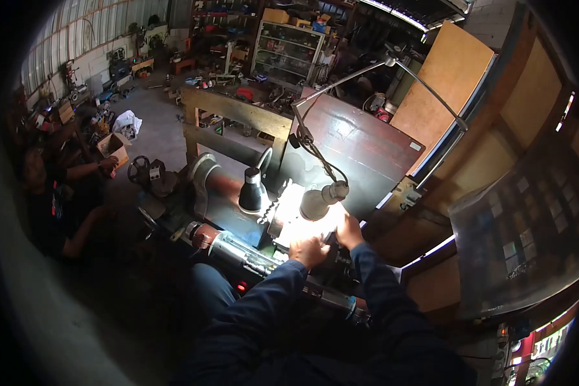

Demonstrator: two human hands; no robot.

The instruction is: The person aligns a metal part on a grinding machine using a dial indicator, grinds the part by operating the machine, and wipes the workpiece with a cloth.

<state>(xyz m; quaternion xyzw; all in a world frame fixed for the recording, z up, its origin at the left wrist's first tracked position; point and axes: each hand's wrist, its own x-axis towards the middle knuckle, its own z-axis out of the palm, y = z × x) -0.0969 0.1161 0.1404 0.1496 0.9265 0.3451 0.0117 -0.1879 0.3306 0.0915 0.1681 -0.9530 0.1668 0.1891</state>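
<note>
My left hand (pixel 309 250) rests at the front of a brightly lit machine, with its fingers curled in. Close beside it, my right hand (pixel 349 231) is also closed, just below and right of a work lamp (pixel 316 204). Strong glare washes out the spot where both hands meet the machine, so what they grip cannot be made out. A second lamp (pixel 253 193) with a dark conical shade lights the work area from the left. In front of my left forearm runs a shiny horizontal cylinder (pixel 235 253) with a reddish end.
A red light (pixel 241 286) glows below the cylinder. Behind the machine stands a dark metal panel (pixel 360 141), with a jointed lamp arm (pixel 347 78) above it. At left, another person (pixel 61 193) sits near a cardboard box (pixel 114 149). A handwheel (pixel 139 170) stands left of the machine.
</note>
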